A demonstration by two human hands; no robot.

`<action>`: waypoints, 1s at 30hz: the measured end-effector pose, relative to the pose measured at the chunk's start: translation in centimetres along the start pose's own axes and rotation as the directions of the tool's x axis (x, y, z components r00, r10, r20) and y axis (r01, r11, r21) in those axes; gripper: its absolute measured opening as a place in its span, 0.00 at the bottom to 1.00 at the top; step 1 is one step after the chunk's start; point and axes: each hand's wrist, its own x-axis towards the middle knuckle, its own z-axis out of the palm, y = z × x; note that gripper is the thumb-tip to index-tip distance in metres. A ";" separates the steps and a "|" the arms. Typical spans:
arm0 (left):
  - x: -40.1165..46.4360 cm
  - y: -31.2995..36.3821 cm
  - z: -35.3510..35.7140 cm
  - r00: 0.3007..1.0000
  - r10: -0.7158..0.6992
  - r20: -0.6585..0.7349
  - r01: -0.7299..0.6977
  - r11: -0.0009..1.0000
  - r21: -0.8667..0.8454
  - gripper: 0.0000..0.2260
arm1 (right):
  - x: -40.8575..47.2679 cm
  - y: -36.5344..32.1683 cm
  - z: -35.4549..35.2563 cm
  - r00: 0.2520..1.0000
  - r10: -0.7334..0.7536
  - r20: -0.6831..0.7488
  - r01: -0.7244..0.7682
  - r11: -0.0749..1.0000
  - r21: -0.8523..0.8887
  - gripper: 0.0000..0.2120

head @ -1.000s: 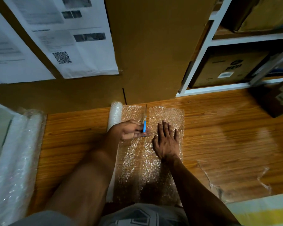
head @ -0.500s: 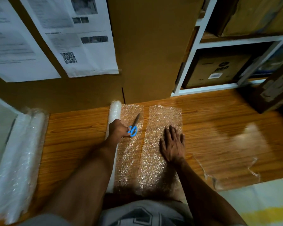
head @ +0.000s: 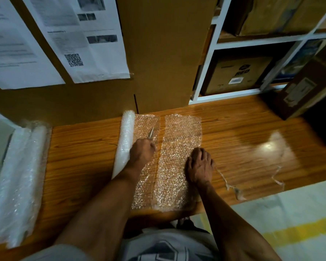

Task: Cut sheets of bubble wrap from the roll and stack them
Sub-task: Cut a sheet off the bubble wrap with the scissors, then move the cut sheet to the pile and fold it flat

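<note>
Wooden table (head: pixel 233 132) pushed up against a cardboard wall with printed sheets (head: pixel 87 40) taped to it, plus white shelving (head: pixel 252 40) with boxes off to the right. The person's left hand (head: pixel 142 151) is closed around a pair of scissors (head: pixel 151 133), blades poking out past the knuckles toward the wall; the handles are hidden in the fist. The bubble wrap roll (head: pixel 123 144) lies just to the outer side of that hand, touching the wrist, and its unrolled flap sits right under the fist. The right hand (head: pixel 199 165) is pressed palm down with fingers bent on the cut sheet (head: pixel 177 147), at its right edge. A narrow strip of bare wood separates sheet and flap between the two hands. A clear sheet (head: pixel 252 176) lies flat just right of the right hand. More rolls (head: pixel 17 176) sit well off to the left.
</note>
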 end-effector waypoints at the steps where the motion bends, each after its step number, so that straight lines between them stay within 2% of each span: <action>1: -0.4 0.2 0.4 0.999 0.014 0.039 -0.012 0.999 -0.046 0.05 | -0.2 0.1 0.0 0.998 0.040 -0.043 -0.039 0.999 0.018 0.30; 3: -0.7 0.7 1.5 0.996 0.016 0.086 -0.008 0.996 -0.090 0.05 | -0.4 0.2 -0.3 0.994 0.075 -0.077 -0.071 0.996 0.051 0.27; 6: -1.0 1.6 2.6 0.993 0.001 0.117 0.017 0.989 -0.145 0.11 | 0.1 0.9 -0.5 0.997 0.074 -0.029 -0.070 0.990 0.121 0.26; 8: -1.1 2.3 3.1 0.992 -0.040 0.116 0.057 0.987 -0.152 0.15 | 0.9 1.5 -0.3 0.994 0.111 -0.006 -0.106 0.964 0.245 0.28; 12: -0.7 3.1 3.4 0.991 -0.086 0.101 0.102 0.980 -0.169 0.16 | 2.0 2.2 -1.0 0.979 0.204 -0.003 -0.178 0.858 0.481 0.29; 21: 0.7 4.5 4.1 0.969 -0.199 0.149 0.225 0.957 -0.184 0.18 | 3.6 3.6 -0.1 0.980 0.187 0.062 -0.190 0.813 0.551 0.25; 27: 1.1 5.4 3.7 0.955 -0.254 0.156 0.268 0.960 -0.078 0.14 | 3.9 4.0 -0.7 0.985 0.166 0.056 -0.162 0.741 0.651 0.21; 30: 1.5 5.6 3.6 0.942 -0.268 0.202 0.293 0.950 -0.108 0.13 | 4.2 4.3 -0.9 0.984 0.170 0.046 -0.157 0.725 0.671 0.18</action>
